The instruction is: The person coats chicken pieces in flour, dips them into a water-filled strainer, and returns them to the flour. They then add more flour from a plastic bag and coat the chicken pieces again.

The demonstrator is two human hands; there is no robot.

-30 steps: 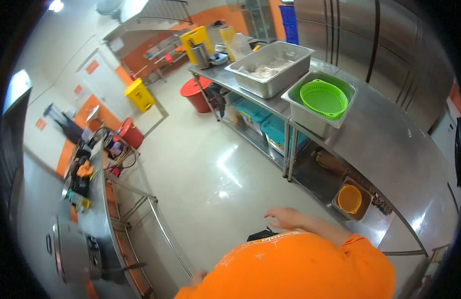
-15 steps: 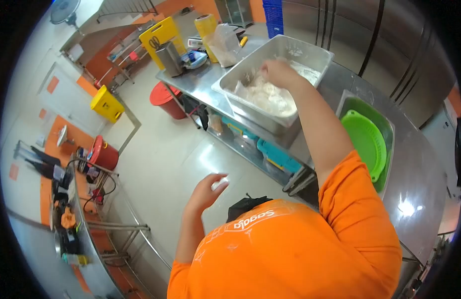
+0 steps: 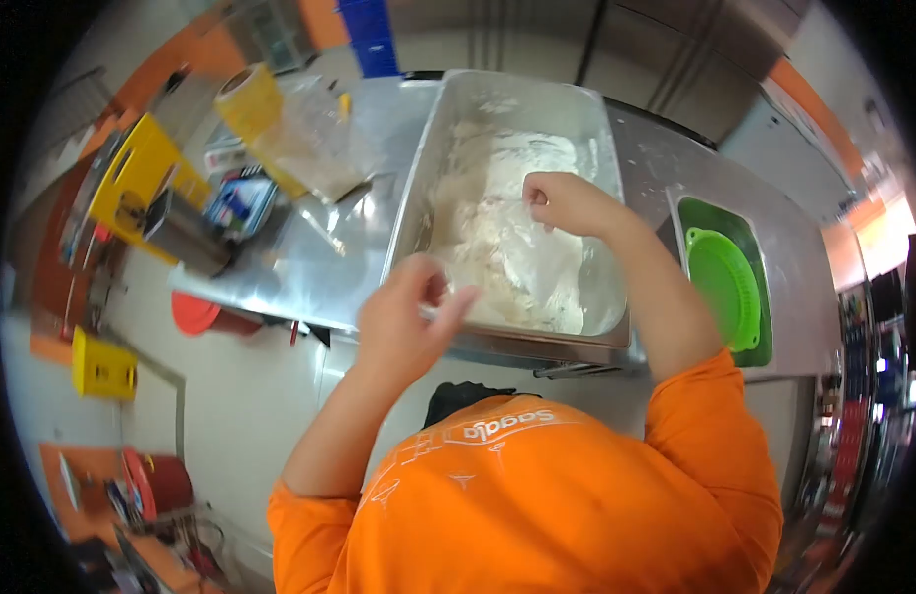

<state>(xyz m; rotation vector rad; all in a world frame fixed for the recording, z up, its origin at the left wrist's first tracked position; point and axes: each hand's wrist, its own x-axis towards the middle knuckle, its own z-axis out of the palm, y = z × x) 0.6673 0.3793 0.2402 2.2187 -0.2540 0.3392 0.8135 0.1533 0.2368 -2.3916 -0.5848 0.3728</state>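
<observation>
A deep rectangular steel pan [image 3: 403,213] stands on the counter before me, with white flour [image 3: 537,252] spread over its bottom. Over the flour is my right hand [image 3: 572,205], its fingers curled closed; whatever they hold, if anything, is hidden. My left hand [image 3: 413,312] is at the pan's near left edge, slightly blurred. Its thumb stands apart from the bent fingers, and nothing shows between them. Whether it touches the rim I cannot tell.
Right of the pan, a green basket [image 3: 720,282] sits in a sunken steel basin [image 3: 680,213]. On the left of the steel counter [image 3: 309,272] are a clear plastic bag [image 3: 324,148], a yellow roll [image 3: 250,104], a metal container [image 3: 186,233] and a yellow board [image 3: 146,183].
My view has turned toward the pan, which now lies straight ahead. My left hand has come up from over the floor to the pan's edge. My right hand stays over the flour.
</observation>
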